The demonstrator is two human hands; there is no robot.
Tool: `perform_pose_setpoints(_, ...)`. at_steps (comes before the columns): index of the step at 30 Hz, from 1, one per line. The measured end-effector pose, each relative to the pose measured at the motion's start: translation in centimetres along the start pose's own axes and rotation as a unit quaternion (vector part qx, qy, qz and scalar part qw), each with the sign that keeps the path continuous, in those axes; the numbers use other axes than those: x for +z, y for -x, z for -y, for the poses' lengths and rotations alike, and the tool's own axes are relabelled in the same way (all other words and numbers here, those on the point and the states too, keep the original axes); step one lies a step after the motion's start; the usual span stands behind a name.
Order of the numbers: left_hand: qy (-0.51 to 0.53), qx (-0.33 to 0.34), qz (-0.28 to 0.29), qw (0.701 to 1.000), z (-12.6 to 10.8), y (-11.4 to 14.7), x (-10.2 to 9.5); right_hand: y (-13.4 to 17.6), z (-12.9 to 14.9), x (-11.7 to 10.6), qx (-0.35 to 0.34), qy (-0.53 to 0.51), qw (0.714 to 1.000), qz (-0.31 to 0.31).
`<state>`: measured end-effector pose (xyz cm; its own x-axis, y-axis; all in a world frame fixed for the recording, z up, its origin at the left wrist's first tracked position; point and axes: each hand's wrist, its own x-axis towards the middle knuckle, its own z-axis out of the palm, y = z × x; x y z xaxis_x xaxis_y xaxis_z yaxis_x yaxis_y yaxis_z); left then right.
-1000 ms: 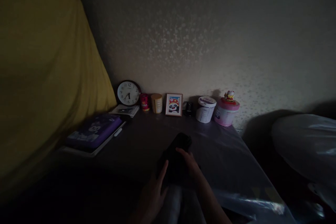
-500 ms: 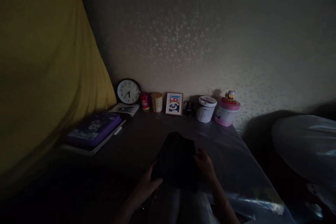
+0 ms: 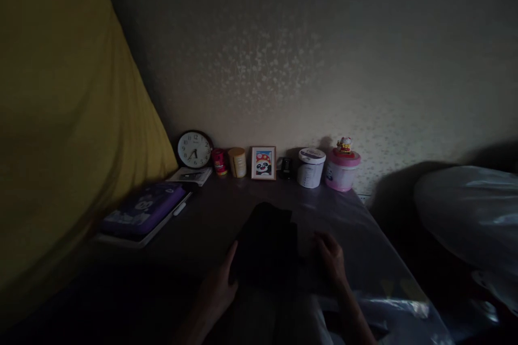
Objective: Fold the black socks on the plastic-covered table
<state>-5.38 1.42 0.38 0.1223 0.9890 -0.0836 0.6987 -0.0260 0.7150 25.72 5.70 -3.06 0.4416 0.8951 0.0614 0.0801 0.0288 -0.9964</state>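
A black, soft-looking item [image 3: 265, 240], too dark for me to make out its kind, is in front of me at the near side of the table. My left hand [image 3: 220, 283] grips its left edge, the thumb lying along the side and the other fingers mostly hidden. To the right of the black item, and apart from its visible edge, is my right hand [image 3: 332, 256]. Its fingers are curled in; whether anything is between them is lost in the dark.
Along the wall stand a clock [image 3: 195, 149], a red can [image 3: 219, 162], a yellow canister [image 3: 237, 163], a panda picture frame [image 3: 263, 163], a white tub [image 3: 311, 168] and a pink-lidded tub [image 3: 342, 172] bearing a figurine. A purple case [image 3: 143, 207] lies left, by a yellow curtain [image 3: 73, 102].
My right hand has come away from the black item's right edge and moved rightward. My left hand still grips the left side. The view has shifted slightly.
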Motion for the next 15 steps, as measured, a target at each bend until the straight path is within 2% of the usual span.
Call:
perform_pose_setpoints(3,0.169,-0.062,0.049,0.982,-1.3,0.3,-1.5,0.1,0.0,-0.1,-0.021,-0.021,1.0,-0.007)
perform_pose_setpoints(6,0.24,-0.051,0.104,0.964,-2.5,0.8,-2.5,0.3,0.2,-0.2,-0.037,-0.038,0.999,-0.007)
perform_pose_setpoints(8,0.194,-0.007,0.066,0.979,-3.0,0.9,-2.9,0.4,0.4,-0.2,-0.044,-0.038,0.998,-0.007)
perform_pose_setpoints(11,0.084,0.071,-0.055,0.992,-3.7,0.8,-3.0,0.3,0.6,-0.3,-0.051,-0.02,0.998,-0.014)
perform_pose_setpoints(12,0.07,0.078,-0.073,0.992,-3.9,0.7,-3.0,0.3,0.6,-0.3,-0.052,-0.012,0.998,-0.019)
perform_pose_setpoints(15,0.119,0.016,-0.02,0.993,-4.5,0.5,-2.8,0.1,0.4,-0.3,-0.053,-0.01,0.998,-0.013)
